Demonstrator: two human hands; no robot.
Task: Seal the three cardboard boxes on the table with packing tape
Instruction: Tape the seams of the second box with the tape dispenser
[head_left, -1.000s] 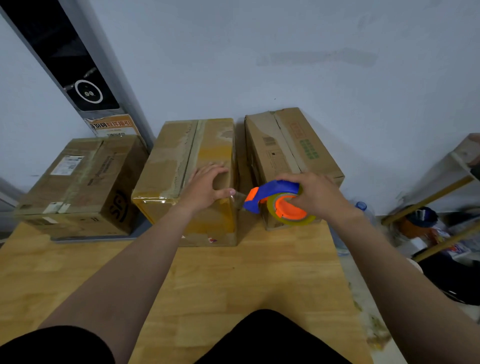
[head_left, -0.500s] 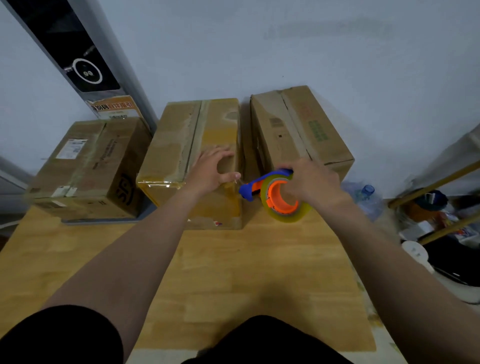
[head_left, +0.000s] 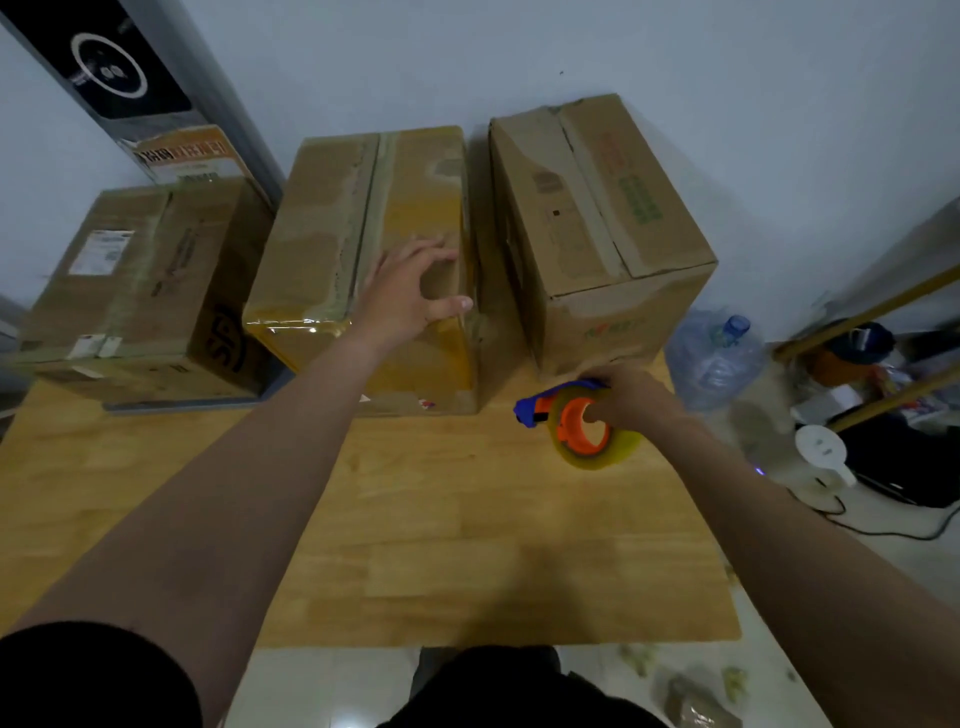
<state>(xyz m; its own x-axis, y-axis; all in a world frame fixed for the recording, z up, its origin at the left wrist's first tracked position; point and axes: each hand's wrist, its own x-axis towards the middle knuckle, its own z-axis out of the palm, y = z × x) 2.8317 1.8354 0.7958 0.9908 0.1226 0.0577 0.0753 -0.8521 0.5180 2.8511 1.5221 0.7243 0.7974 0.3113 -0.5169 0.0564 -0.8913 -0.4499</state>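
Three cardboard boxes stand in a row at the back of the wooden table (head_left: 441, 545). The left box (head_left: 130, 280) carries a white label. The middle box (head_left: 363, 218) has glossy tape over its top seam and front edge. The right box (head_left: 597, 218) shows an untaped top seam. My left hand (head_left: 410, 291) rests flat on the middle box's near right corner, fingers spread. My right hand (head_left: 628, 395) grips a blue-and-orange tape dispenser (head_left: 576, 421) with a clear roll, low over the table just in front of the right box.
A big clear water bottle (head_left: 717, 353) stands on the floor right of the table. Shelving and clutter, a white appliance (head_left: 823, 452) and a black cable fill the right side. A grey post (head_left: 156, 98) leans against the wall at back left.
My right hand has carried the tape dispenser down and away from the middle box's corner to the table in front of the right box. My left hand stays on the middle box.
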